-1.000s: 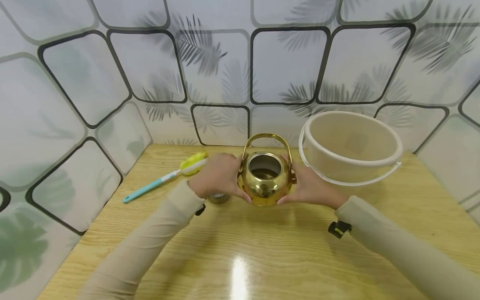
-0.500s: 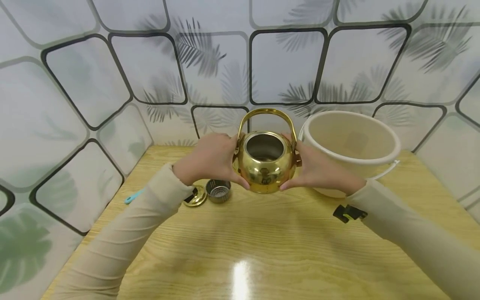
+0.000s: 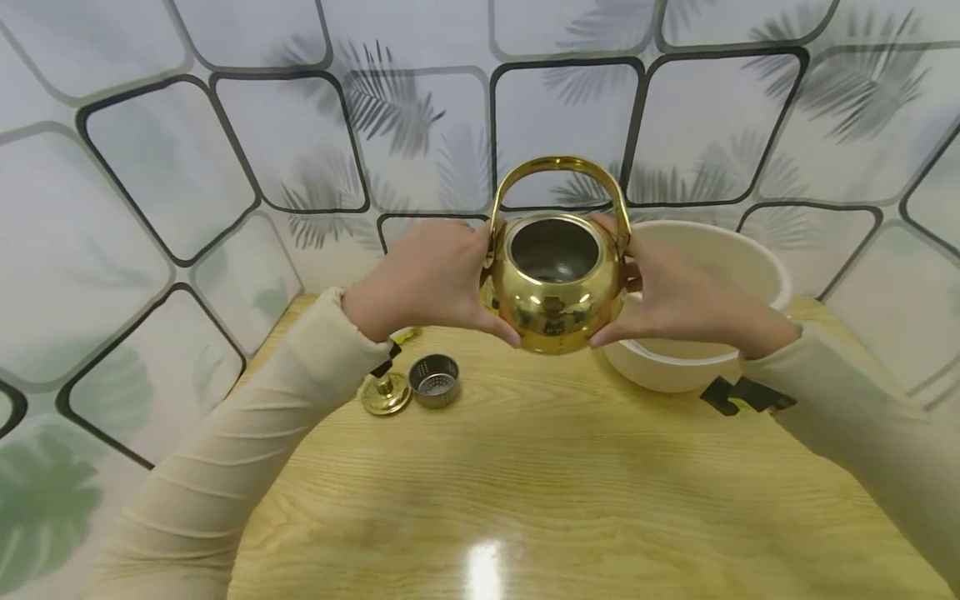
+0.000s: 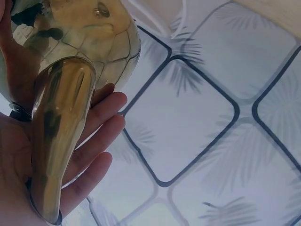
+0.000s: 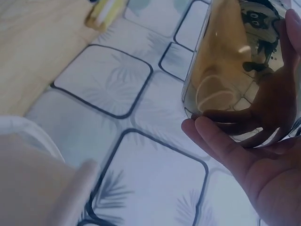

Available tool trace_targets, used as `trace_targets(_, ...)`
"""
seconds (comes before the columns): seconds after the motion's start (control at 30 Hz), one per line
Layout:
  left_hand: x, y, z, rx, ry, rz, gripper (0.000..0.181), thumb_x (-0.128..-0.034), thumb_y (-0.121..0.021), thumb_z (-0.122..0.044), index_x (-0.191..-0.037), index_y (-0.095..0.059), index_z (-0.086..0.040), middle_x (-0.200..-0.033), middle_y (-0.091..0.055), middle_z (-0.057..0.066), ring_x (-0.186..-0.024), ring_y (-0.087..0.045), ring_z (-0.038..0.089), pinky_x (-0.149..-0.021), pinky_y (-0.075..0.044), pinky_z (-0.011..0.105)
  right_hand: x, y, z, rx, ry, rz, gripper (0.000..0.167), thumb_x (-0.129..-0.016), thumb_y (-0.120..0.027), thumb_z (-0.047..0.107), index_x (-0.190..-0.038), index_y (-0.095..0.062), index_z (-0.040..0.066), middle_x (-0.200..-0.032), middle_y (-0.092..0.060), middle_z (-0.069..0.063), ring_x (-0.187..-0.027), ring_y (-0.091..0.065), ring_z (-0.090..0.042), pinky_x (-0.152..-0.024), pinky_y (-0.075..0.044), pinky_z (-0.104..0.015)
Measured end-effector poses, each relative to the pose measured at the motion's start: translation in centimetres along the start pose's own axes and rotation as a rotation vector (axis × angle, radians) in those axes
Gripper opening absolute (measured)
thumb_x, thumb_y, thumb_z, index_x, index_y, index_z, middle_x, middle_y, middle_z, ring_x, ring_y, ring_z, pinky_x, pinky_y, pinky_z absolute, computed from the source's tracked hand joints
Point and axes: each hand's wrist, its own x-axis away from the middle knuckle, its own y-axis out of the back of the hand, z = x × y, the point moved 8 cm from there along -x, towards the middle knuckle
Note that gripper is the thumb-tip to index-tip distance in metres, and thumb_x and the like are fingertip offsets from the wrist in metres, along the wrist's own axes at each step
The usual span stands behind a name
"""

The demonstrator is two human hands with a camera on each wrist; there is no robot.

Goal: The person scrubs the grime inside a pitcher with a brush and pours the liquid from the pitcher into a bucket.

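Note:
Both hands hold a shiny gold teapot (image 3: 555, 312) up above the table, its lid off and its dark inner bowl facing the head camera. My left hand (image 3: 427, 279) grips its left side, thumb at the lower front. In the left wrist view the gold spout (image 4: 63, 127) runs across the palm, with the fingers (image 4: 101, 115) behind it. On the opposite side my right hand (image 3: 686, 296) grips the body, thumb low in front; in the right wrist view its fingers (image 5: 221, 141) lie against the polished wall. The arched handle (image 3: 558, 164) stands upright.
A gold lid (image 3: 386, 394) and a perforated metal strainer (image 3: 435, 382) lie on the wooden table (image 3: 480, 467) at left. Behind the right hand stands a cream bucket (image 3: 660, 371). A yellow brush head (image 5: 106, 13) shows in the right wrist view; patterned wall covering surrounds the table.
Both hands have raised the teapot from low over the table, bringing it closer to the camera and slightly right. The lid and strainer have come into view beneath the left arm.

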Motion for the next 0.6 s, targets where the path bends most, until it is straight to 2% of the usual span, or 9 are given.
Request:
trace_targets(0.2, -2.0, 1.2, -0.4, -0.006, 0.008, 0.010, 0.113, -0.0470, -0.067, -0.083, -0.129, -0.045, -0.009, -0.073, -0.058, 0.001, -0.070, -0.059, 0.020, -0.062, -0.051, 0.038, 0.7, 2.9, -0.1, 0.136, -0.094, -0.003, 0.118, -0.057, -0.090, 0.030, -0.150, -0.017, 0.023, -0.122, -0.060, -0.012, -0.099, -0.066, -0.026, -0.081, -0.050, -0.027)
trace_targets(0.23, -2.4, 1.4, -0.5, -0.003, 0.008, 0.015, 0.111, -0.0474, -0.067, -0.083, -0.127, -0.046, -0.009, -0.074, -0.058, 0.001, -0.071, -0.058, 0.019, -0.062, -0.051, 0.038, 0.8, 3.4, -0.2, 0.128, -0.096, -0.012, 0.117, -0.057, -0.090, 0.028, -0.150, -0.018, 0.024, -0.124, -0.059, -0.012, -0.100, -0.065, -0.027, -0.082, -0.050, -0.027)
trace_targets(0.33, -3.7, 1.9, -0.8, 0.007, -0.003, 0.013, 0.106, -0.0484, -0.068, -0.082, -0.123, -0.047, -0.010, -0.076, -0.058, 0.001, -0.071, -0.057, 0.019, -0.063, -0.051, 0.038, 0.9, 4.7, -0.5, 0.145, -0.085, -0.049, 0.120, -0.056, -0.091, 0.022, -0.150, -0.017, 0.023, -0.126, -0.057, -0.016, -0.099, -0.065, -0.028, -0.080, -0.048, -0.016)
trace_targets(0.43, -5.1, 2.4, -1.0, 0.000, -0.021, 0.005, 0.106, -0.0499, -0.068, -0.081, -0.125, -0.045, -0.010, -0.078, -0.060, 0.002, -0.072, -0.057, 0.019, -0.066, -0.051, 0.038, 1.0, 6.1, -1.1, 0.175, -0.085, -0.078, 0.120, -0.055, -0.091, 0.019, -0.150, -0.018, 0.022, -0.127, -0.056, -0.018, -0.095, -0.066, -0.021, -0.077, -0.042, -0.003)
trace_targets(0.5, -6.2, 2.5, -1.2, -0.016, -0.027, 0.006, 0.110, -0.0506, -0.067, -0.082, -0.130, -0.043, -0.009, -0.082, -0.062, 0.003, -0.075, -0.058, 0.019, -0.068, -0.051, 0.038, 1.1, 7.1, -1.7, 0.213, -0.103, -0.089, 0.122, -0.054, -0.091, 0.020, -0.151, -0.016, 0.023, -0.125, -0.057, -0.020, -0.093, -0.067, -0.022, -0.080, -0.048, -0.009)
trace_targets(0.6, -7.9, 2.4, -1.5, -0.040, -0.032, 0.012, 0.116, -0.0513, -0.065, -0.083, -0.136, -0.039, -0.007, -0.088, -0.064, 0.004, -0.080, -0.060, 0.020, -0.072, -0.052, 0.038, 1.3, 8.4, -2.8, 0.239, -0.133, -0.085, 0.123, -0.057, -0.090, 0.021, -0.151, -0.012, 0.025, -0.130, -0.054, -0.022, -0.099, -0.066, -0.030, -0.085, -0.051, -0.031)
